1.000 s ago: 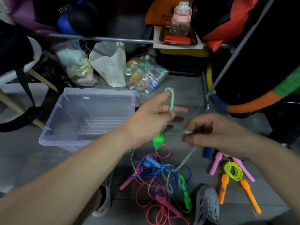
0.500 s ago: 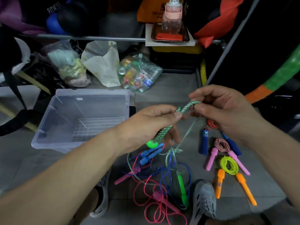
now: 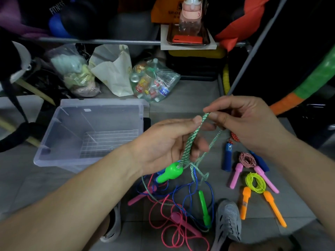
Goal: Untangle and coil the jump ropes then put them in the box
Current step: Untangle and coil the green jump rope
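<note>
In the centre of the frame, the left hand (image 3: 163, 142) curls its fingers around the doubled green-white rope (image 3: 192, 139) (its green handle (image 3: 169, 173) hangs just below). The right hand (image 3: 244, 124) pinches the top bend with thumb and forefinger. The clear box (image 3: 101, 102) stands at middle left.

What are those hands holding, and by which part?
Both hold the green-white rope. The left hand grips its doubled cord just above the green handle; the right hand pinches the top of the loop.
</note>
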